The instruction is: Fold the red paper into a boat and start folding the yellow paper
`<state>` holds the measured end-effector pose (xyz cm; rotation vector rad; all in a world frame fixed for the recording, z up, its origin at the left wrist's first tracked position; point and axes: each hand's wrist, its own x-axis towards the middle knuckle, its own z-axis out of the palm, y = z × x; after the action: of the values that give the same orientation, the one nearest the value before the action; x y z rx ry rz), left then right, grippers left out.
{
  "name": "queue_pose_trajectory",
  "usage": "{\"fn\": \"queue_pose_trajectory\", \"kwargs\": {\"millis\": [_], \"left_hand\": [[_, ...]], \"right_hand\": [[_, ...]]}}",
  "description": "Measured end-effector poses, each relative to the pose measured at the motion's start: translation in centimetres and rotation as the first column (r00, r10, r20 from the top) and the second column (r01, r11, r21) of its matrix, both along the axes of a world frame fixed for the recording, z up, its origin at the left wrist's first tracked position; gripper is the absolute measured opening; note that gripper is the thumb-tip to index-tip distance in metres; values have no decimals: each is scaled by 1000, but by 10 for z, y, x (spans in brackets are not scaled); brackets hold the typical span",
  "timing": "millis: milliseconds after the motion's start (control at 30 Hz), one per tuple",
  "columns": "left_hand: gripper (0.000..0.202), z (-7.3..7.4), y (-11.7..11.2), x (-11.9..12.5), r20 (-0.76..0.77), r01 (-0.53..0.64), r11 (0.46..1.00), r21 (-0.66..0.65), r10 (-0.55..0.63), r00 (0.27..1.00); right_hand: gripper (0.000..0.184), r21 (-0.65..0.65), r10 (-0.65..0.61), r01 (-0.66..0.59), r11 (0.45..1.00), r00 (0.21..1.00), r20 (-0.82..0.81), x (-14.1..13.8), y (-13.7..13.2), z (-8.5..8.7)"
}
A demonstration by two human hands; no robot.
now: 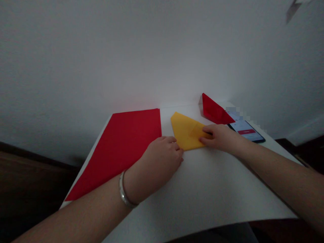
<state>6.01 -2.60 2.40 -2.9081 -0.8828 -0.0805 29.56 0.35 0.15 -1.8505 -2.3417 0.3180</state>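
A folded piece of yellow paper (188, 133) lies on the white table, with a darker, layered patch near its right side. My right hand (221, 136) pinches its right end between thumb and fingers. At the lower left edge of the yellow paper is my left hand (164, 157), its fingers curled in and closed on that edge; the fingertips are partly hidden. A bracelet (123, 190) circles my left wrist. Left of the yellow paper, a large sheet of red paper (126, 138) lies flat, partly under my left hand and forearm.
A folded red paper piece (215, 109) stands partly raised at the back right, overlapping a lit phone (246, 131). The white table (202, 189) meets a pale wall (152, 50) behind. Dark brown furniture (30, 172) is at the left.
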Motion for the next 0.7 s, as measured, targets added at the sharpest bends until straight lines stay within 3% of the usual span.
{"fn": "queue_pose_trajectory", "kwargs": {"millis": [167, 433, 700], "left_hand": [[19, -3, 1, 2, 8, 32, 995, 98, -33, 999], [21, 3, -1, 2, -42, -30, 998, -62, 28, 999], [23, 5, -1, 1, -50, -39, 993, -108, 34, 998]], "right_hand": [[21, 19, -32, 32, 999, 999, 17, -5, -1, 1], [22, 32, -60, 59, 998, 998, 17, -7, 1, -2], [25, 30, -98, 97, 995, 994, 54, -7, -2, 0]]}}
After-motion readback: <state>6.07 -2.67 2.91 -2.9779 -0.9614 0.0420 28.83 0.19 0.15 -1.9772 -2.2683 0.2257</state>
